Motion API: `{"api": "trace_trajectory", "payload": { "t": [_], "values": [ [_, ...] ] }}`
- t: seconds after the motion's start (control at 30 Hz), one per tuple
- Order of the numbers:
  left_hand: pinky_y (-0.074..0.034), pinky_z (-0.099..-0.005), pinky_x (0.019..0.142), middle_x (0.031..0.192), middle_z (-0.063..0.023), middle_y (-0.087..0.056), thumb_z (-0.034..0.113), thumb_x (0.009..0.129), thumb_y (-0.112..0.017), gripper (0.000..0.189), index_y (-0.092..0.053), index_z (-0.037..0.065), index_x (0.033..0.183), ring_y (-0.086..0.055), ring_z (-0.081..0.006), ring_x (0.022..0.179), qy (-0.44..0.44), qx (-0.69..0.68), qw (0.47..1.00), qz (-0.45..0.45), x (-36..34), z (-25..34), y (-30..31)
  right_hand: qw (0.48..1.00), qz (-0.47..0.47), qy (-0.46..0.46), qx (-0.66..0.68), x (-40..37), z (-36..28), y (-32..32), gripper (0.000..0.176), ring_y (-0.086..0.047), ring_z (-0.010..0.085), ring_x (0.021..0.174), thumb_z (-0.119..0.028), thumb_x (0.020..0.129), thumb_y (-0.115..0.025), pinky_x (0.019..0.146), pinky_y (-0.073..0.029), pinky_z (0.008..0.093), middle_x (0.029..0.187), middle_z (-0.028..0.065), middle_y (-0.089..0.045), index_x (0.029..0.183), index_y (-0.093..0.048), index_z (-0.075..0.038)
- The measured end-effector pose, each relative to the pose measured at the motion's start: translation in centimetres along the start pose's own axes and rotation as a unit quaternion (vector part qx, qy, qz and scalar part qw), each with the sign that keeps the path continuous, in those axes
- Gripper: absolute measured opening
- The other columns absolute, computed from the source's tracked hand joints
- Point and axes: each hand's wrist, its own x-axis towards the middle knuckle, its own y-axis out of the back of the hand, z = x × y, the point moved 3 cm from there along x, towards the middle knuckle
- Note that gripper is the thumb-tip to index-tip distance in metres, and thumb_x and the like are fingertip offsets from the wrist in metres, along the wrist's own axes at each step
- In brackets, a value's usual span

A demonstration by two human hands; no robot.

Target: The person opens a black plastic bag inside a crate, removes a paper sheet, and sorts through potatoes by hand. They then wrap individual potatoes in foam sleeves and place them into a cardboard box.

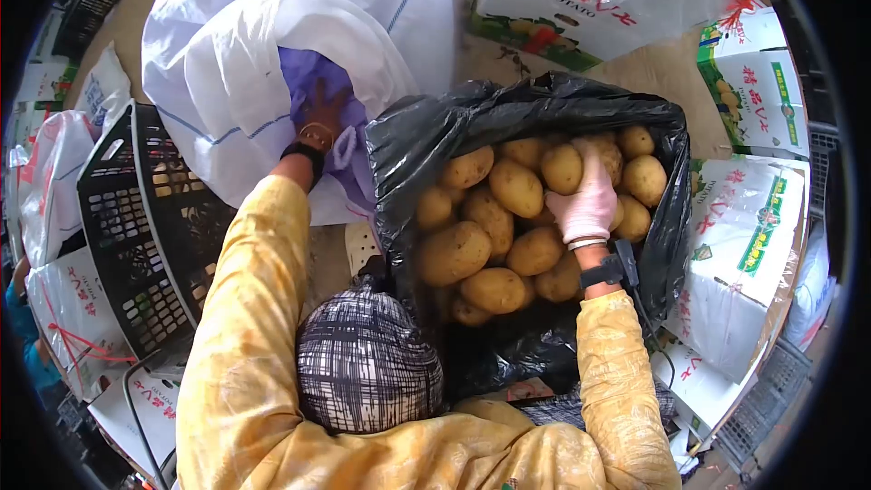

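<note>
My left hand [321, 118] is bare and reaches into the mouth of a large white woven sack [231, 45]. Its fingers are spread against the purple lining [304, 73] inside. In a pink glove, my right hand [587, 198] is among the potatoes [515, 189], its thumb and fingers around one potato [562, 169] near the top of the pile. The potatoes fill a box lined with black plastic [667, 141], whose edges fold over the rim. What lies deeper in the sack is hidden.
A black plastic crate [186, 200] stands on the left. White potato cartons [739, 254] line the right side, and a plastic-wrapped carton [581, 0] stands at the back. My knee in checked cloth [367, 363] is close to the box. Part of another person [20, 299] shows far left.
</note>
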Motion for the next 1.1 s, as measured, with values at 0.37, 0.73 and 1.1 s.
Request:
{"api": "trace_trajectory", "payload": {
  "t": [0.37, 0.73, 1.1],
  "values": [
    [-0.044, -0.0419, 0.095, 0.126, -0.0198, -0.049, 0.019, 0.058, -0.079, 0.065, -0.056, 0.016, 0.119, -0.051, -0.0403, 0.112, 0.107, -0.129, 0.983, 0.08, -8.9, -3.6, 1.2, 0.488, 0.013, -0.242, 0.839, -10.4, 1.8, 7.3, 0.065, -0.047, 0.0362, 0.118, -0.029, 0.073, -0.073, 0.093, -0.042, 0.0558, 0.128, 0.0103, -0.051, 0.128, -0.045, -0.01],
    [-0.049, -0.0263, 0.066, 0.09, -0.0056, -0.063, 0.003, 0.067, -0.071, 0.054, -0.054, -0.001, 0.118, -0.058, -0.0129, 0.077, 0.023, -0.451, 0.892, -0.021, -13.4, 3.7, 22.8, 0.437, 0.05, -0.269, 0.857, -17.4, 1.7, 9.7, 0.054, -0.049, 0.035, 0.116, -0.025, 0.076, -0.065, 0.101, -0.035, 0.056, 0.123, 0.0163, -0.053, 0.122, -0.048, -0.001],
    [-0.051, -0.0294, 0.077, 0.097, -0.0128, -0.064, 0.027, 0.064, -0.082, 0.079, -0.045, -0.001, 0.128, -0.062, -0.0195, 0.087, -0.33, -0.22, 0.918, 0.023, -16.5, 26.8, 32.5, 0.3, 0.049, -0.147, 0.941, -19.7, 8.9, 13.3, 0.053, -0.06, 0.0335, 0.098, -0.052, 0.084, -0.055, 0.063, -0.055, 0.0439, 0.111, 0.0085, -0.061, 0.116, -0.054, -0.01]
  ]
}}
